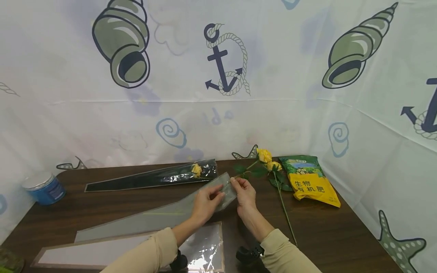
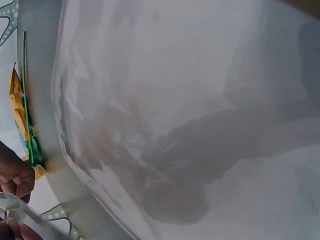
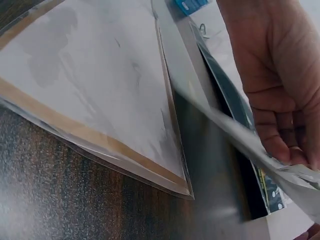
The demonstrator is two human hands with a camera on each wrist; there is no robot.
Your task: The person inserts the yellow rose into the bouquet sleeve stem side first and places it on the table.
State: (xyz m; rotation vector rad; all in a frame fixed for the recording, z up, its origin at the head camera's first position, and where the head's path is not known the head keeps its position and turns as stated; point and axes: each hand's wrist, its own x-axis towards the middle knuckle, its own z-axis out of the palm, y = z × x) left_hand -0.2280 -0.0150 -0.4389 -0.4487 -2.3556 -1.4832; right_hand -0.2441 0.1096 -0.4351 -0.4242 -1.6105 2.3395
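Observation:
My left hand [image 1: 207, 203] grips a long, tapering grey flower sleeve [image 1: 133, 222] of clear film near its wide mouth. At that mouth my right hand [image 1: 246, 195] pinches the stem of a yellow rose [image 1: 264, 155] between thumb and fingertips. A thin green line, seemingly the stem, shows through the sleeve. In the right wrist view the left hand [image 3: 285, 85] has its fingers curled at the film's edge. The left wrist view catches the right hand [image 2: 15, 175], its fingers bent, at the lower left. A second yellow rose [image 1: 274, 166] lies just right of the right hand.
Behind lies a black sleeve [image 1: 136, 181] with a yellow rose [image 1: 196, 170] in it. A white sleeve [image 1: 85, 253] lies in front. A blue jar [image 1: 46, 189] stands at left, a yellow-green fertilizer bag [image 1: 310, 182] at right. White printed cloth [image 1: 273, 121] hangs behind the table.

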